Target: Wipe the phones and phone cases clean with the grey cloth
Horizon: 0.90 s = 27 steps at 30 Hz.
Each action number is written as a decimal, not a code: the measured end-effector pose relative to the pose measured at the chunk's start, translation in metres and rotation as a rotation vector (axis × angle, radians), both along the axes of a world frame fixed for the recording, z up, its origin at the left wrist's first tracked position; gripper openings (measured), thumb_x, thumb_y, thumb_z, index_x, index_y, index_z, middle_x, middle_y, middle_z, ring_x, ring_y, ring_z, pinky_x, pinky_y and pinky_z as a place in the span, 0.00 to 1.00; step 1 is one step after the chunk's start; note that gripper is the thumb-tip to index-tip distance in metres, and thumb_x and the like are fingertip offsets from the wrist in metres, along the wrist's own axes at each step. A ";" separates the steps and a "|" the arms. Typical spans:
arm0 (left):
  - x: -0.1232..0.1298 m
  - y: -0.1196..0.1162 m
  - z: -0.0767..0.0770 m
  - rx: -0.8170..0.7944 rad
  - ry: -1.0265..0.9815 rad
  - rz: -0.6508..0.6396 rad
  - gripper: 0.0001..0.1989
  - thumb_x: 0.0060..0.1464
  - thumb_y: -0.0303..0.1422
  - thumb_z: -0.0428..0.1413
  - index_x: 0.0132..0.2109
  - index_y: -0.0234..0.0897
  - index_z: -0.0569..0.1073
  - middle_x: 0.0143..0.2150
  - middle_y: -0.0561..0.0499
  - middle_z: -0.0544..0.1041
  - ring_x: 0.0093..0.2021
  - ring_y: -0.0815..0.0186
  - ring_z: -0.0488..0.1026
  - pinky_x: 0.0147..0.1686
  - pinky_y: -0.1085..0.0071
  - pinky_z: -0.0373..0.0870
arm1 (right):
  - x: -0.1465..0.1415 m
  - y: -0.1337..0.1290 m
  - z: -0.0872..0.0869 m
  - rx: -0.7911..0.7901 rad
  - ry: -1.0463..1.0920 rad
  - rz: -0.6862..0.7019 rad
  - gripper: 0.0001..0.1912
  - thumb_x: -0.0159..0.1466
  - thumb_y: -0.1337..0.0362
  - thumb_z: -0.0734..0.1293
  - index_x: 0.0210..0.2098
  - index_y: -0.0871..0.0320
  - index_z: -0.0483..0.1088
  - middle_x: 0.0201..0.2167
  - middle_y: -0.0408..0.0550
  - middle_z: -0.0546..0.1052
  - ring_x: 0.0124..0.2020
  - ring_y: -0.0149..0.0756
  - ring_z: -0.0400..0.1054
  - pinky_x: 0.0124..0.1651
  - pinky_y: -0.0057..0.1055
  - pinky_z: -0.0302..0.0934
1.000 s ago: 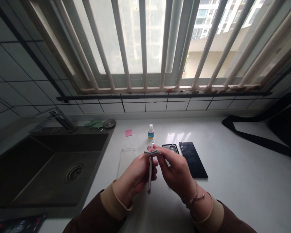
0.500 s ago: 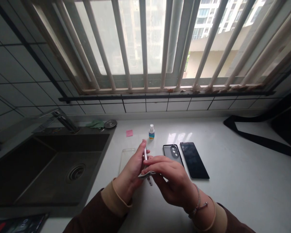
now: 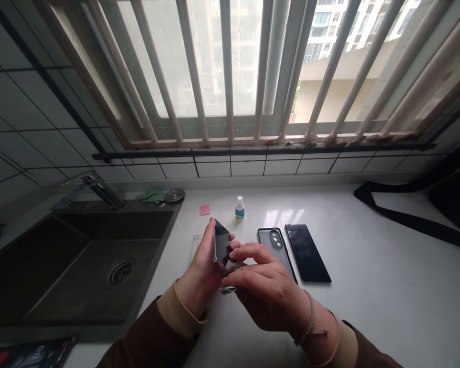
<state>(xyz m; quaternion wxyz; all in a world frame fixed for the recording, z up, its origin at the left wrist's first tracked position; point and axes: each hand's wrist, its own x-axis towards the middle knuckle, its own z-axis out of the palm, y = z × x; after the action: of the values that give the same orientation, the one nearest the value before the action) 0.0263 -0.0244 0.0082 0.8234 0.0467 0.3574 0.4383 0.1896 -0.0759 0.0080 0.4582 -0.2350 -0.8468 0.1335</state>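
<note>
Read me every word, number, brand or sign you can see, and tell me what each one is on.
No text reads clearly.
Small bottle: label too small to read.
Pink note: faint marks, too small to read.
Dark object at the lower-left corner: pale characters, too blurred to be sure of.

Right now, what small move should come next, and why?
Probably slide the cloth up over the phone, lightly. The right hand pinches the cloth by the phone's lower end, and the left hand grips the phone with its dark face showing, so the stroke looks within easy reach.
</note>
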 end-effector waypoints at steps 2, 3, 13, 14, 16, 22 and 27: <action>-0.003 0.002 -0.002 0.048 -0.035 0.017 0.32 0.65 0.61 0.50 0.35 0.34 0.72 0.25 0.49 0.71 0.23 0.67 0.68 0.25 0.71 0.71 | 0.000 0.001 0.001 0.011 -0.030 -0.020 0.15 0.68 0.72 0.66 0.51 0.48 0.74 0.44 0.48 0.85 0.59 0.47 0.73 0.67 0.51 0.66; -0.004 0.003 -0.002 0.069 -0.037 0.032 0.32 0.65 0.61 0.49 0.34 0.34 0.72 0.25 0.49 0.71 0.24 0.67 0.69 0.25 0.71 0.72 | 0.000 0.001 0.002 0.016 -0.043 -0.029 0.15 0.68 0.72 0.66 0.50 0.48 0.74 0.42 0.47 0.85 0.59 0.47 0.73 0.67 0.51 0.65; -0.008 0.009 0.006 0.119 0.072 0.208 0.27 0.68 0.54 0.52 0.35 0.34 0.73 0.27 0.46 0.75 0.26 0.65 0.75 0.31 0.67 0.81 | 0.007 0.012 -0.004 -0.040 0.051 -0.353 0.11 0.71 0.71 0.64 0.48 0.53 0.74 0.38 0.52 0.82 0.48 0.50 0.74 0.54 0.51 0.71; -0.008 0.009 0.005 0.113 0.097 0.199 0.25 0.67 0.54 0.55 0.35 0.34 0.73 0.27 0.46 0.76 0.26 0.64 0.75 0.31 0.67 0.81 | 0.008 0.013 -0.003 -0.076 0.108 -0.345 0.10 0.72 0.70 0.63 0.47 0.53 0.74 0.39 0.52 0.81 0.47 0.48 0.74 0.53 0.50 0.71; -0.006 0.007 0.004 0.101 0.148 0.174 0.23 0.64 0.52 0.60 0.35 0.35 0.72 0.28 0.46 0.78 0.25 0.64 0.77 0.31 0.66 0.81 | 0.009 0.013 -0.001 -0.199 0.249 -0.255 0.10 0.75 0.68 0.62 0.47 0.52 0.75 0.42 0.52 0.81 0.48 0.46 0.75 0.54 0.47 0.72; 0.002 0.003 0.000 0.246 0.110 0.088 0.13 0.66 0.40 0.63 0.45 0.32 0.76 0.34 0.44 0.83 0.31 0.62 0.82 0.37 0.67 0.82 | 0.002 0.016 -0.009 -0.601 0.437 -0.047 0.13 0.78 0.57 0.60 0.46 0.52 0.75 0.62 0.52 0.76 0.62 0.44 0.72 0.64 0.44 0.69; 0.006 0.008 -0.001 0.229 0.168 0.196 0.18 0.73 0.37 0.52 0.61 0.29 0.74 0.49 0.36 0.84 0.42 0.59 0.84 0.48 0.62 0.82 | 0.003 0.025 -0.021 -0.702 0.365 -0.222 0.16 0.77 0.52 0.61 0.54 0.53 0.76 0.58 0.54 0.79 0.55 0.44 0.75 0.60 0.42 0.70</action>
<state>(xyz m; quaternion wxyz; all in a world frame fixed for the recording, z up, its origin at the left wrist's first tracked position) 0.0321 -0.0165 0.0075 0.7334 0.1416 0.3753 0.5488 0.1926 -0.0513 -0.0133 0.5045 -0.4394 -0.6240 0.4038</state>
